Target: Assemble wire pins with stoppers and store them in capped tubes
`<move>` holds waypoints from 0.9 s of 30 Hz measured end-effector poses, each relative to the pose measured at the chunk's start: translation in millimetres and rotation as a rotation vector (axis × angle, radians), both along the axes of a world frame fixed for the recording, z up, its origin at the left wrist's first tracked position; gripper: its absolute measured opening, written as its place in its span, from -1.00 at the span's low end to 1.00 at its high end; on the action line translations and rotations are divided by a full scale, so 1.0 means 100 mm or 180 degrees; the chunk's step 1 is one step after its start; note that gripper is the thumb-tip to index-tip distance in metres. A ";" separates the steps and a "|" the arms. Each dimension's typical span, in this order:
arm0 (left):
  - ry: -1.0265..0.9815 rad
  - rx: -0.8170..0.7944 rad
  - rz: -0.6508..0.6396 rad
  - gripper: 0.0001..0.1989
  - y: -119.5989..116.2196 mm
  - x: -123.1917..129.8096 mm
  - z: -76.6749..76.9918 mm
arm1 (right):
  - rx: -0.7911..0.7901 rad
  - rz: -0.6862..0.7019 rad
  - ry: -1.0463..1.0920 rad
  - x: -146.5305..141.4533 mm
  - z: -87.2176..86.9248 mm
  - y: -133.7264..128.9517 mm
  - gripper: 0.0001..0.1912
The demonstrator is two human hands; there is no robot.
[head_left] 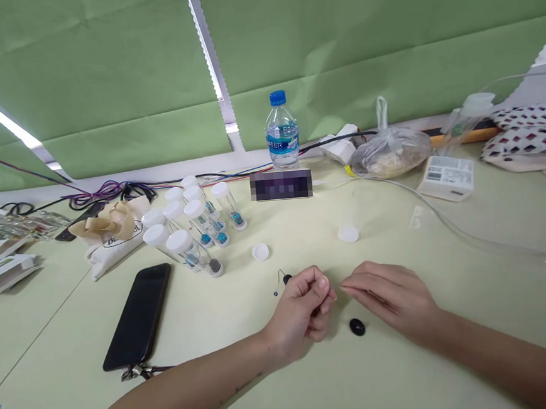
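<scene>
Near the front middle of the table, my left hand [309, 302] is closed, thumb pressed against the curled fingers; whatever it pinches is hidden. Just behind it shows a thin bent wire [280, 276] with a small blue bead [275, 294] at its end. Beside the wire, a small black piece [287, 279] is partly covered by that hand. My right hand [393, 292] faces the left one across a small gap, fingertips pressed together; anything between them is too small to make out. Between and below the hands lies a round black disc [357, 327].
Several clear tubes with white caps [180, 241] stand left of centre, some holding blue pieces. Two loose white caps [260, 251] lie ahead. A phone [137, 316] and cloth pouch [115, 242] are left. At the back stand a water bottle [281, 131] and plastic bag [392, 151].
</scene>
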State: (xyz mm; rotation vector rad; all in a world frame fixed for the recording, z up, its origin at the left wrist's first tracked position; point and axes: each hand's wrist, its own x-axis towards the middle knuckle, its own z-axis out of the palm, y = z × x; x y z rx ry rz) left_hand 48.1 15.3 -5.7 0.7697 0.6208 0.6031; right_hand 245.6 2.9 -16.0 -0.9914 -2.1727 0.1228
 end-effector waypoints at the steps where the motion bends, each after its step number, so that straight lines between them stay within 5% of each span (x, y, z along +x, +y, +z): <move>1: 0.0039 0.0020 0.0021 -0.64 -0.01 0.00 0.00 | -0.0002 -0.0003 -0.0022 0.00 -0.01 0.00 -0.87; 27: 0.1179 0.0855 0.0481 -0.62 -0.04 -0.01 0.00 | 0.0121 -0.0075 -0.0258 0.01 -0.04 -0.01 -0.71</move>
